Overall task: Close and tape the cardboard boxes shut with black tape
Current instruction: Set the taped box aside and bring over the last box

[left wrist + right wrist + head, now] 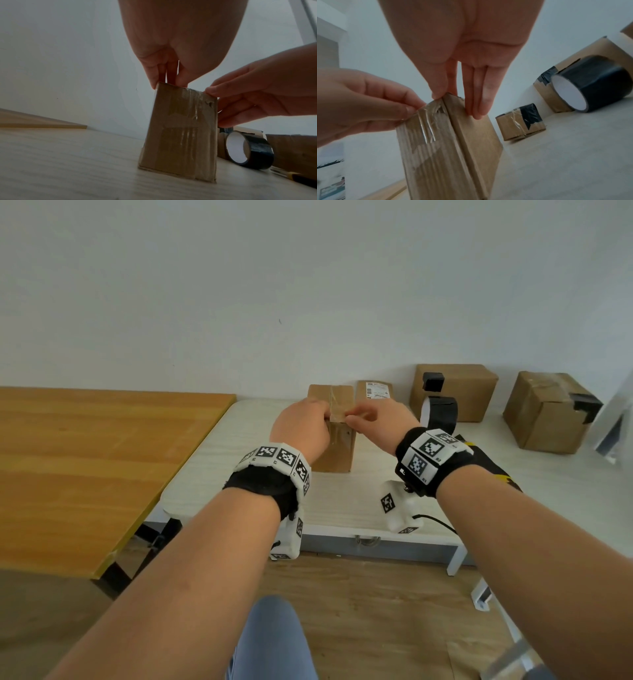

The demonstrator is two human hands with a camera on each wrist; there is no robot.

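Observation:
A tall narrow cardboard box (337, 448) with old clear tape stands upright on the white table (222, 470). My left hand (325, 416) pinches the left of its top edge. In the left wrist view the fingers (154, 79) sit at the top of the box (180, 135). My right hand (349, 416) pinches the right top corner; thumb (437, 93) and fingers (479, 111) straddle the box (445, 155). The black tape roll (442, 412) stands on edge to the right, untouched.
Behind the roll sits a box (469, 392) with a black tape patch, another taped box (544, 416) farther right, and a labelled box (376, 390) at the wall. A yellow-black tool (295, 178) lies near my right wrist. An orange wooden table (85, 467) adjoins on the left.

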